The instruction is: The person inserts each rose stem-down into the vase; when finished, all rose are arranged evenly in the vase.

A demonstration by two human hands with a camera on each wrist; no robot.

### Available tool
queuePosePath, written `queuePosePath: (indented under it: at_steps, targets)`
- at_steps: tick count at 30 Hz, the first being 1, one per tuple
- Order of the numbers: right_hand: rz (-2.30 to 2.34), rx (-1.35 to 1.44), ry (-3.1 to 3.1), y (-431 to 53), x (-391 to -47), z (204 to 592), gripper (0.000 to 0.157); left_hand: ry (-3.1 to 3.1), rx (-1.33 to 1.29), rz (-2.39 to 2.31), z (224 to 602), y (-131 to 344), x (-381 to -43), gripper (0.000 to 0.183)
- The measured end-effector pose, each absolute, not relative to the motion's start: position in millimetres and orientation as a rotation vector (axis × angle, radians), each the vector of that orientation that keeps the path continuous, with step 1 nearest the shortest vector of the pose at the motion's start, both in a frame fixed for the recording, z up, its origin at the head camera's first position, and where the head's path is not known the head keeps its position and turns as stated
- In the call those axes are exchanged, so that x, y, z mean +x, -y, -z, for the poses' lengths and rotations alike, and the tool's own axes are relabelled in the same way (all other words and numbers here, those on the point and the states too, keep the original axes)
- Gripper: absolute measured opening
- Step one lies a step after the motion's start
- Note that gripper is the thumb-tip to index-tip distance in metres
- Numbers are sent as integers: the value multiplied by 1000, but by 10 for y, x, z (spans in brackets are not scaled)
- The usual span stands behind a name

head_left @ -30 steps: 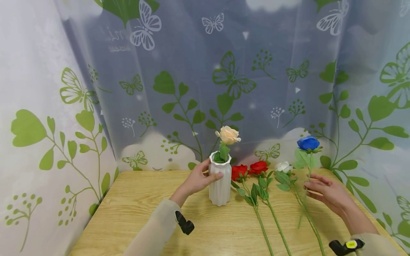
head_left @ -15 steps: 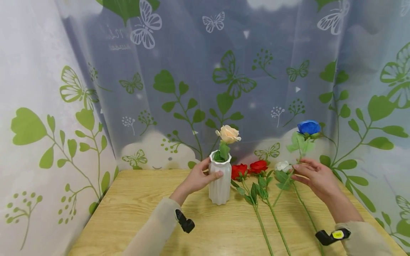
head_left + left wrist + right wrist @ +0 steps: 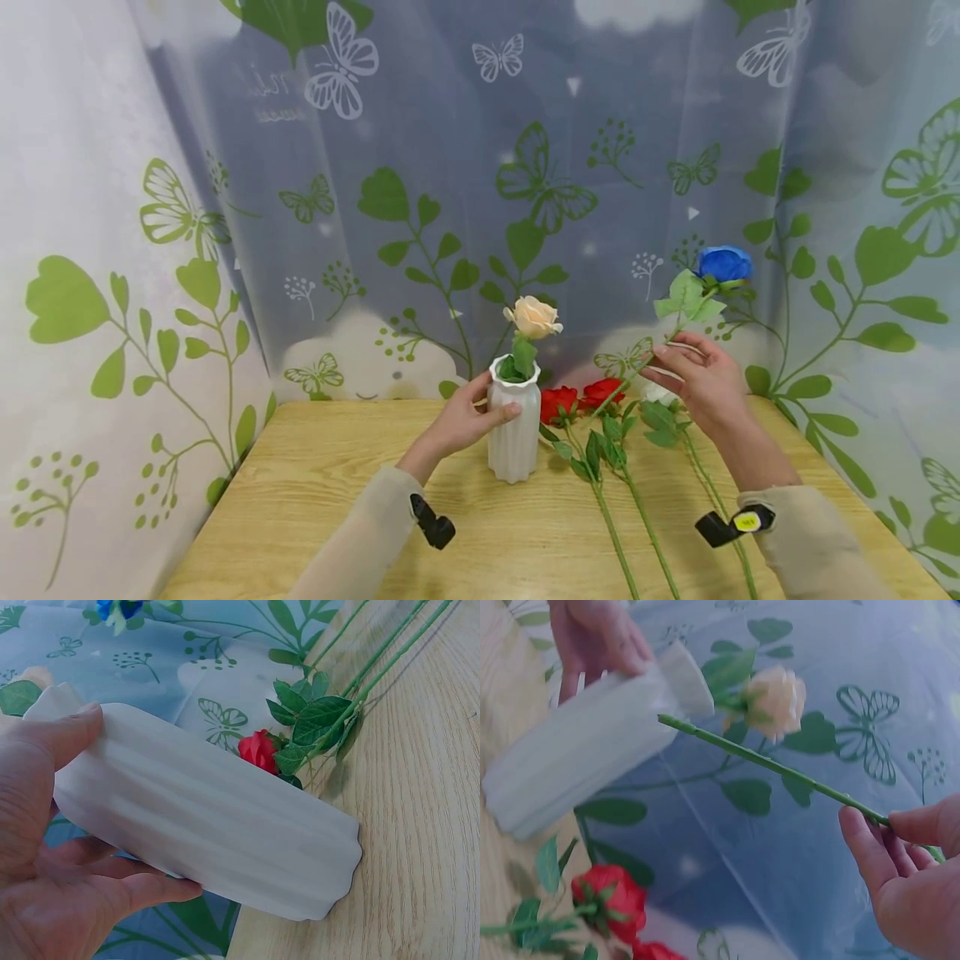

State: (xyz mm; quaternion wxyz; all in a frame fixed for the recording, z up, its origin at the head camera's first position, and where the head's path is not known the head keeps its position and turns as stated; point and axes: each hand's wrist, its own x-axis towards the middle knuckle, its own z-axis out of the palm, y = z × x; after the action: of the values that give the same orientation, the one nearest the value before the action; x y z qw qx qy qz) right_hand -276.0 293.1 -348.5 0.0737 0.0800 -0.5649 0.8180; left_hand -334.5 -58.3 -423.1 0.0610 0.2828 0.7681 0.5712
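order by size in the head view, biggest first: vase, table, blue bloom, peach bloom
1. Table
2. Vase
3. Blue bloom and peach bloom: they look about alike, so I can't rank them apart.

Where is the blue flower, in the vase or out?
Out: the right hand holds the blue flower by its stem, and the stem's lower end is outside the vase.

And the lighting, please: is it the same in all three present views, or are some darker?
Head view: brightest, the white vase clearly outlined; left wrist view: dimmer and bluish, with a soft shadow on the table beside the green leaves; right wrist view: also dim and slightly hazy, yet the green stem remains easy to make out.
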Motion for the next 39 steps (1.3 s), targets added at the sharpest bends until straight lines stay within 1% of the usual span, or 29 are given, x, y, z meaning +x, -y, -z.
queuePosePath:
  at_steps: [6,12,21,28,33,39]
  targets:
    - [-2467,246,1599,-2677,-2828,3365,25,-2329,865,-1720,4256,585,-3336,74]
    - [-2429,260,1558,-2464,-2891,3280,26,-2328,886,-1716,4272,590,-3343,70]
    - [-2381,134,1458,-2148,-2940,3157,19,-2336,884,-1705,4252,584,-3328,71]
    - [-2284,138,1567,-2011,-3001,3236,19,-2337,873,-1713,4249,584,-3329,71]
    - [-2244,234,1624,-1924,-3023,3295,19,-2335,848,-1719,4228,583,-3328,72]
    - [-2129,340,1792,-1800,-3007,3379,19,-2327,858,-1726,4234,579,-3332,69]
